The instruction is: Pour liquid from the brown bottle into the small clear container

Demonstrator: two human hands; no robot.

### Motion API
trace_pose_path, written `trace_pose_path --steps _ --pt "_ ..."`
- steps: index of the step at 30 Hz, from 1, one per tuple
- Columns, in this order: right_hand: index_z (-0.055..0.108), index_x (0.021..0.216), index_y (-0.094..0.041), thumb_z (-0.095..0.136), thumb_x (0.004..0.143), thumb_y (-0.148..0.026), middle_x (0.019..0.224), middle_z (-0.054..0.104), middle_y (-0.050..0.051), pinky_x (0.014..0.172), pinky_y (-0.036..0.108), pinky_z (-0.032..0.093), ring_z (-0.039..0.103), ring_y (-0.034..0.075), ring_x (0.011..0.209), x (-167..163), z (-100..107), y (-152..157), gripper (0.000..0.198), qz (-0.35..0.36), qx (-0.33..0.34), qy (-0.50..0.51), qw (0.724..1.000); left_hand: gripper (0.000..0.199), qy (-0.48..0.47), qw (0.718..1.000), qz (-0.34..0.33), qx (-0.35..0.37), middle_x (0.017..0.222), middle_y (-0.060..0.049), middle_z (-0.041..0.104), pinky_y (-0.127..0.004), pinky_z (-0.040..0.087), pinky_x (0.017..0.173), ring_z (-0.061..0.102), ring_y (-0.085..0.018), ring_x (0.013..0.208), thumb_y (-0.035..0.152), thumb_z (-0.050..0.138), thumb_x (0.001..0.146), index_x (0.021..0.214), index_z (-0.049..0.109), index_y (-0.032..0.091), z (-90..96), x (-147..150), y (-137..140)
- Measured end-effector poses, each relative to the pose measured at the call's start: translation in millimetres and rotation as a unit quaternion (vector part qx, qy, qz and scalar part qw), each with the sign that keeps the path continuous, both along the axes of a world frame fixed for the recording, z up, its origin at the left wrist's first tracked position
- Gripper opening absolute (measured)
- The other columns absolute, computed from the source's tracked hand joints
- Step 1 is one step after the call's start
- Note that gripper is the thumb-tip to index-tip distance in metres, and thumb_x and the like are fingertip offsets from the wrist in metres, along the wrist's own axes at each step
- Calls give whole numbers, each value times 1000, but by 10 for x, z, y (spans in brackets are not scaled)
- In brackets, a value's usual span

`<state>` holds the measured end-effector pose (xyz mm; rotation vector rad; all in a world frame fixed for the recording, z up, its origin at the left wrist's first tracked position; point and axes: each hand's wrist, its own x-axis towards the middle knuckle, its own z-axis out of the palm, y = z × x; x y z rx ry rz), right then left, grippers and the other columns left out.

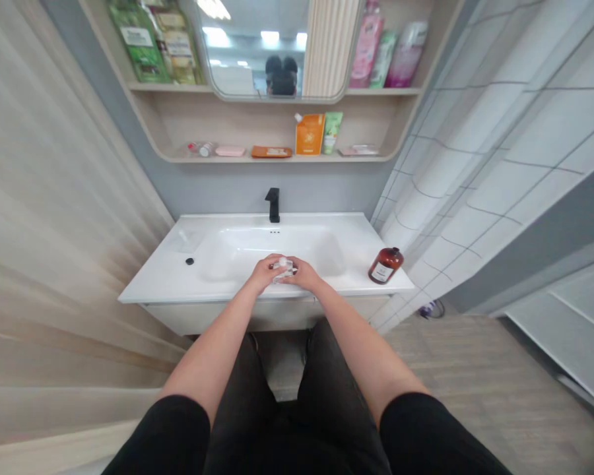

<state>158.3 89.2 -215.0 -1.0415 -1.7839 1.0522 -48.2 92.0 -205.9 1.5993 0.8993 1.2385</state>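
Over the front rim of the white sink [329, 254], my left hand [264, 273] and my right hand [303, 274] meet around a small clear bottle [283, 269]. The bottle has a white top, and fingers from both sides hide part of it. Both hands are closed on it. To the right, a brown bottle [386, 265] with a white label stands upright on the counter, apart from my hands. On the left of the counter lies a small clear and white item [184, 239], too blurred to name, with a round black piece [189, 261] near it.
A black faucet [274, 206] rises behind the basin. Above it is a shelf unit [277, 159] with an orange pouch [309, 134], a green tube [332, 132] and several bottles around a mirror [277, 49]. A beige curtain [54, 198] hangs left, a white checked curtain [455, 165] right.
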Motion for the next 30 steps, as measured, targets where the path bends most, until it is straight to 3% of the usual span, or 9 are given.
trace_pose_path --steps 5,12,19,30 --pt "74 134 -21 103 64 -52 119 82 7 90 36 59 73 25 101 -21 33 17 82 6 -11 1 1000 43 -18 999 27 -22 114 -11 81 -43 54 105 72 -30 110 51 99 70 98 89 20 21 28 7" --pt "76 111 -20 103 63 -53 104 80 4 89 35 56 70 25 96 -21 65 19 65 -9 -3 -38 999 46 -41 996 58 -56 96 -3 78 -39 55 95 69 -24 92 44 100 63 97 79 21 -44 65 41" --pt "75 114 -20 104 62 -50 104 80 4 86 35 56 70 24 93 -61 0 1 66 -7 -8 -25 1000 51 -43 996 38 -63 107 -8 81 -42 55 99 72 -27 102 49 99 67 105 84 20 -66 25 12" --pt "76 124 -23 104 59 -50 111 82 4 94 38 57 73 25 99 -52 -30 18 76 -1 -8 -11 1000 56 -57 993 47 -96 93 -3 79 -36 54 88 70 -23 89 43 103 54 99 78 20 27 63 -86"
